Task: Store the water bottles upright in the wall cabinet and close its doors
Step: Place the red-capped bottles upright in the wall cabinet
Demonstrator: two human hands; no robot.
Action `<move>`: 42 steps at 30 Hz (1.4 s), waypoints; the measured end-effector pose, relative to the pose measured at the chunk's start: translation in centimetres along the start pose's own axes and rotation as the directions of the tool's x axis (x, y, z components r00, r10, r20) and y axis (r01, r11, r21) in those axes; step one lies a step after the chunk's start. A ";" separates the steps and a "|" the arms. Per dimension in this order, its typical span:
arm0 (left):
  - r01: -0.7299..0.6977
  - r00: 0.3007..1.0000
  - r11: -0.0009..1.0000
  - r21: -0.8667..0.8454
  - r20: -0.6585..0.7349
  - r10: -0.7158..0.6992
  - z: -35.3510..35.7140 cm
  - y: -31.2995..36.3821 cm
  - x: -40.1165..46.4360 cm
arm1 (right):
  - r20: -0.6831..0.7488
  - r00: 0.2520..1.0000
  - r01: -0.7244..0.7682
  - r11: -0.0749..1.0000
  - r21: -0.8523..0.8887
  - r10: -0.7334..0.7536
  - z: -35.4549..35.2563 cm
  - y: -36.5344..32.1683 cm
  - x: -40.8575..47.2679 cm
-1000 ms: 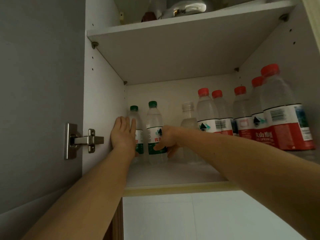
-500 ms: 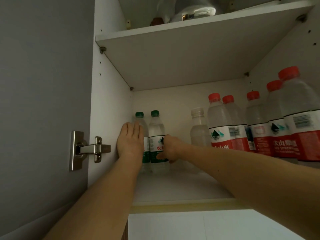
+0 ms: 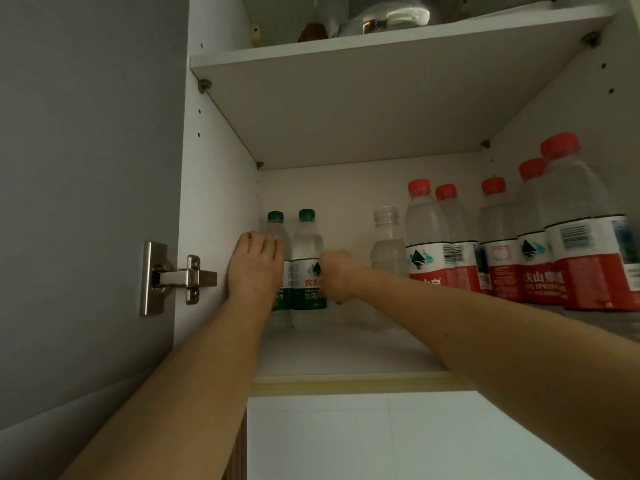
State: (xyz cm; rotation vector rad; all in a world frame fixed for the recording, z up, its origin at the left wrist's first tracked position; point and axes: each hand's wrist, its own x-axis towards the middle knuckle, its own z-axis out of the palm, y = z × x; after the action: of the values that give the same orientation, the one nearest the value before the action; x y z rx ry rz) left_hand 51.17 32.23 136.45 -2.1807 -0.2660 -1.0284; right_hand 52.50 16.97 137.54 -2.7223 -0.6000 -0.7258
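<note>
Two green-capped water bottles stand upright at the back left of the wall cabinet's lower shelf [image 3: 346, 355]. My left hand [image 3: 254, 268] lies flat with straight fingers against the cabinet's left wall and touches the left green-capped bottle [image 3: 277, 233]. My right hand [image 3: 341, 275] is curled against the right side of the second green-capped bottle [image 3: 307, 247], its fingers on the label's edge. To the right stand a clear-capped bottle [image 3: 388, 247] and several red-capped bottles [image 3: 427, 244], all upright.
The left door [image 3: 86, 202] is swung open, with its metal hinge [image 3: 173, 277] beside my left forearm. An upper shelf [image 3: 381, 43] carries a shiny pot. White wall tiles [image 3: 381, 438] lie below the cabinet. A gap on the shelf separates the green-capped and clear-capped bottles.
My right hand has slid a little to the right, off the front of the second green-capped bottle's label. The left hand stays flat in place. The bottles have not moved.
</note>
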 end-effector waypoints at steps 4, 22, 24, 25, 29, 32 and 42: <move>0.009 0.999 0.989 -0.150 -0.051 -0.017 -0.3 0.5 -0.7 | -0.290 0.940 0.172 0.984 -0.053 -0.180 -3.2 0.8 -3.8; 0.170 0.915 -0.180 -0.969 0.088 0.393 -8.8 6.1 2.5 | -0.699 0.710 0.056 0.982 0.178 0.087 -6.3 9.7 -8.9; 0.163 0.904 -0.220 -0.962 0.057 0.423 -8.5 7.2 2.6 | -0.690 0.717 0.038 0.984 0.173 0.093 -6.3 9.7 -8.9; 0.149 0.903 -0.232 -0.961 0.037 0.428 -8.3 7.7 2.7 | -0.687 0.720 0.032 0.984 0.173 0.097 -6.3 9.6 -8.9; 0.121 0.904 -0.251 -0.960 0.002 0.428 -7.6 8.8 2.7 | -0.652 0.745 0.010 0.975 0.221 0.140 -6.3 9.7 -8.8; 0.127 0.909 -0.255 -0.959 0.009 0.418 -7.2 8.6 2.6 | -0.619 0.767 -0.016 0.968 0.249 0.172 -6.4 9.8 -9.0; 0.149 0.940 -0.110 -0.983 0.107 0.323 -4.7 5.6 2.3 | -0.435 0.884 -0.035 0.952 0.303 0.171 -6.4 8.6 -7.5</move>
State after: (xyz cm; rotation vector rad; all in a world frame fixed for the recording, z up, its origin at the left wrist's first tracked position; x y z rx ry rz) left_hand 52.41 24.78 137.35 -3.7391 0.9767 -0.7512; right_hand 47.79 4.73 137.80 -2.1861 -0.4036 -1.1105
